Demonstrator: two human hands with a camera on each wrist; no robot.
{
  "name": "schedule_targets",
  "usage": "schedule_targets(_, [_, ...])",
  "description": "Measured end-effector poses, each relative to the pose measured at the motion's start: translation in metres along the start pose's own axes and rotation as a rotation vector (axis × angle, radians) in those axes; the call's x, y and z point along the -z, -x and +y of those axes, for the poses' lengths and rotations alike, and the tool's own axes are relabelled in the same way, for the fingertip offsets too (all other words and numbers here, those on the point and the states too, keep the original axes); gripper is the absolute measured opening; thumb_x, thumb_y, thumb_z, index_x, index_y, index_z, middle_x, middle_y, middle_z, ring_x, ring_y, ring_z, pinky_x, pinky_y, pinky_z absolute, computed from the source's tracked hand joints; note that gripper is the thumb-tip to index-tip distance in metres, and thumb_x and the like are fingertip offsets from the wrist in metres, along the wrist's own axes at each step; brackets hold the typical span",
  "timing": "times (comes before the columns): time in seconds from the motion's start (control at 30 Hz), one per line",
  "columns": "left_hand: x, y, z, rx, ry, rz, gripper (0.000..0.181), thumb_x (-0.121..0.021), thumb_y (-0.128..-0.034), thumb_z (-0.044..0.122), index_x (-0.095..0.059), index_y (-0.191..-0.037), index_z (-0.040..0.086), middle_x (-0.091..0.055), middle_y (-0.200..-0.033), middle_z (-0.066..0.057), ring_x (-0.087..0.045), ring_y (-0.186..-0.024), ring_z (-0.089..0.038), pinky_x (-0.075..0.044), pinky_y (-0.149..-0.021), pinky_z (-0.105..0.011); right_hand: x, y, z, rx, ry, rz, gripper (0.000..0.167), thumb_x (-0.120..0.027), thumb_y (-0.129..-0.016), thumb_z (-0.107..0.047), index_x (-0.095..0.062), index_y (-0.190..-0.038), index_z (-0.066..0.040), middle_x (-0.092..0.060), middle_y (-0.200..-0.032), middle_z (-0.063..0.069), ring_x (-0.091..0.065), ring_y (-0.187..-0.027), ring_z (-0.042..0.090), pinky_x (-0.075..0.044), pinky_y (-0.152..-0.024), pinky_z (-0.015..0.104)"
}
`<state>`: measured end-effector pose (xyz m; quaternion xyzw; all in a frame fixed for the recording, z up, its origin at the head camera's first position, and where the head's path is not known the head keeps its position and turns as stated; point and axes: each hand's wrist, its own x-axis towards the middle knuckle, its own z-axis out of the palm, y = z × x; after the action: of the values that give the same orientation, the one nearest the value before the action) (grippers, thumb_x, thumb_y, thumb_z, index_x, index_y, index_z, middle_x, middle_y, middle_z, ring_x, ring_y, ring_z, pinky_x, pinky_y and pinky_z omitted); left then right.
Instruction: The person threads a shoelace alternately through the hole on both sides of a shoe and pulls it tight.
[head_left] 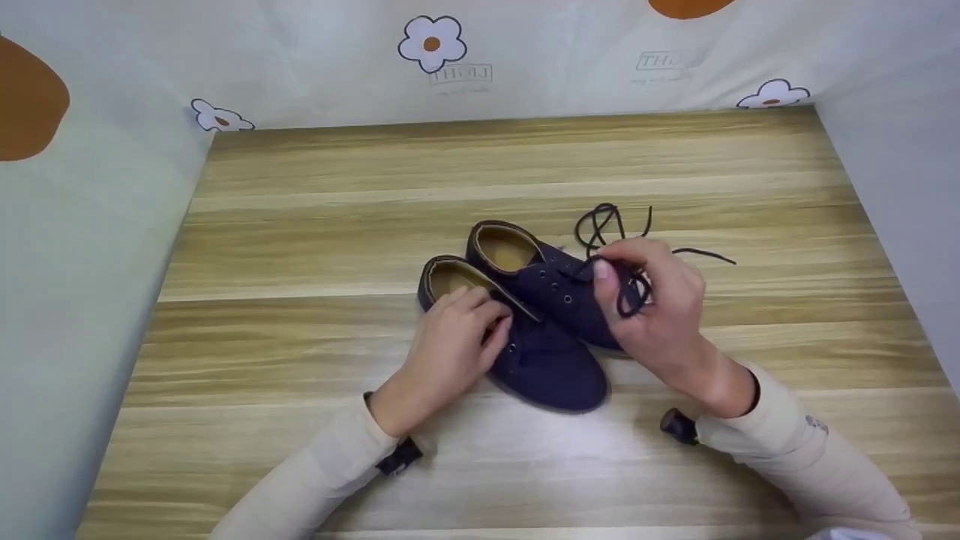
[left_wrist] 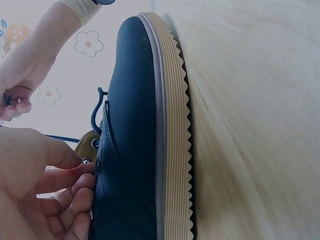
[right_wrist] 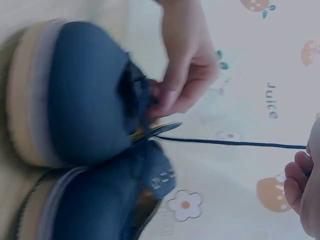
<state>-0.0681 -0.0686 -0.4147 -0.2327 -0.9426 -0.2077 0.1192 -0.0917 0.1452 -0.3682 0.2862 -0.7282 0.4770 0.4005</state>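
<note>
Two dark navy lace-up shoes stand side by side in the head view. My left hand (head_left: pixel 459 337) is at the opening of the nearer shoe (head_left: pixel 562 375), thumb and forefinger pinching the edge of its eyelet flap. Part of that flap is hidden by the fingers. My right hand (head_left: pixel 664 307), above the toe of the farther shoe (head_left: pixel 589 319), grips a dark shoelace (right_wrist: pixel 230 143) between thumb and curled fingers. In the right wrist view the lace runs taut from the shoes to this hand. The farther shoe's side eyelets show no lace.
Loose lace loops and ends (head_left: pixel 705 253) lie beyond the right hand. Both shoes rest on a wood-grain tabletop (head_left: pixel 300 360). A pale flower-printed sheet (head_left: pixel 315 67) rises along its back and sides. Dark wrist-worn devices (head_left: pixel 679 426) hang below both cuffs.
</note>
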Motion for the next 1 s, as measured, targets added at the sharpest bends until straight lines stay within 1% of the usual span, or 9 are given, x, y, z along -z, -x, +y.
schedule_targets(0.1, [0.001,0.000,-0.001,-0.005,0.006,0.003,0.013,-0.066,-0.0913,0.023,-0.076,-0.094,0.015,-0.066,-0.085,0.003,-0.059,-0.079,-0.017,-0.048,-0.074,-0.032,-0.002,-0.001,-0.002,0.036,-0.019,-0.090,0.023,-0.064,-0.093,-0.019,-0.068,-0.088,0.003,-0.069,-0.076,0.013,-0.063,-0.066,0.021,-0.053,-0.070,0.020])
schedule_targets(0.2, [0.003,0.000,-0.003,-0.013,0.024,0.007,0.012,-0.068,-0.0901,0.021,-0.075,-0.095,0.013,-0.063,-0.085,0.001,-0.058,-0.078,-0.019,-0.049,-0.073,-0.033,-0.003,0.002,-0.002,0.037,0.014,-0.324,0.017,-0.066,-0.086,-0.007,-0.068,-0.101,0.000,-0.071,-0.087,0.010,-0.066,-0.077,0.021,-0.055,-0.074,0.029])
schedule_targets(0.33, [0.007,0.001,-0.005,-0.016,0.051,-0.002,0.012,-0.073,-0.0855,0.018,-0.074,-0.096,0.013,-0.060,-0.087,0.000,-0.057,-0.080,-0.020,-0.048,-0.074,-0.034,-0.004,0.007,-0.001,0.012,0.086,-0.690,0.055,-0.062,-0.081,0.007,-0.052,-0.135,-0.001,-0.065,-0.125,0.011,-0.064,-0.113,0.021,-0.053,-0.099,0.034])
schedule_targets(0.43, [0.010,0.001,-0.007,-0.007,0.052,-0.019,0.014,-0.075,-0.0841,0.017,-0.074,-0.098,0.015,-0.060,-0.089,0.001,-0.056,-0.083,-0.019,-0.048,-0.076,-0.034,-0.004,0.008,-0.001,0.002,0.097,-0.826,0.070,-0.057,-0.081,0.014,-0.039,-0.147,-0.002,-0.056,-0.141,0.013,-0.057,-0.129,0.023,-0.047,-0.109,0.036])
schedule_targets(0.5, [0.011,0.001,-0.008,-0.004,0.048,-0.023,0.014,-0.075,-0.0842,0.016,-0.074,-0.098,0.016,-0.060,-0.090,0.002,-0.056,-0.084,-0.019,-0.048,-0.076,-0.034,-0.003,0.007,-0.001,-0.015,0.087,-0.818,0.068,-0.054,-0.084,0.017,-0.039,-0.147,-0.002,-0.059,-0.138,0.014,-0.061,-0.125,0.023,-0.050,-0.105,0.034])
schedule_targets(0.63, [0.013,0.000,-0.010,-0.002,0.037,-0.024,0.014,-0.073,-0.0859,0.015,-0.075,-0.100,0.017,-0.062,-0.091,0.002,-0.058,-0.086,-0.019,-0.049,-0.079,-0.035,-0.001,-0.002,-0.001,-0.056,0.077,-0.703,0.057,-0.052,-0.089,0.016,-0.046,-0.141,-0.003,-0.067,-0.127,0.013,-0.073,-0.098,0.020,-0.059,-0.087,0.031])
schedule_targets(0.77, [0.013,0.000,-0.011,0.006,0.020,-0.007,0.015,-0.074,-0.0859,0.020,-0.075,-0.101,0.017,-0.065,-0.095,0.001,-0.060,-0.089,-0.020,-0.050,-0.082,-0.036,0.002,-0.011,0.002,-0.055,0.151,-0.592,0.040,-0.049,-0.096,0.008,-0.046,-0.135,-0.001,-0.073,-0.116,0.011,-0.074,-0.077,0.018,-0.060,-0.070,0.030])
schedule_targets(0.9, [0.013,0.002,-0.011,0.046,0.002,0.015,0.020,-0.075,-0.0853,0.027,-0.074,-0.102,0.016,-0.066,-0.098,0.003,-0.057,-0.087,-0.019,-0.050,-0.081,-0.034,0.005,-0.016,0.007,-0.080,0.231,-0.466,0.021,-0.052,-0.101,-0.008,-0.053,-0.120,-0.001,-0.070,-0.073,0.005,-0.062,-0.055,0.012,-0.050,-0.052,0.026])
schedule_targets(1.0, [0.014,0.003,-0.011,0.070,-0.005,0.021,0.022,-0.075,-0.0854,0.030,-0.074,-0.102,0.016,-0.065,-0.096,0.003,-0.055,-0.085,-0.017,-0.049,-0.079,-0.033,0.006,-0.016,0.008,-0.115,0.196,-0.408,0.012,-0.062,-0.096,-0.011,-0.060,-0.104,-0.002,-0.060,-0.061,0.003,-0.049,-0.049,0.006,-0.040,-0.049,0.020])
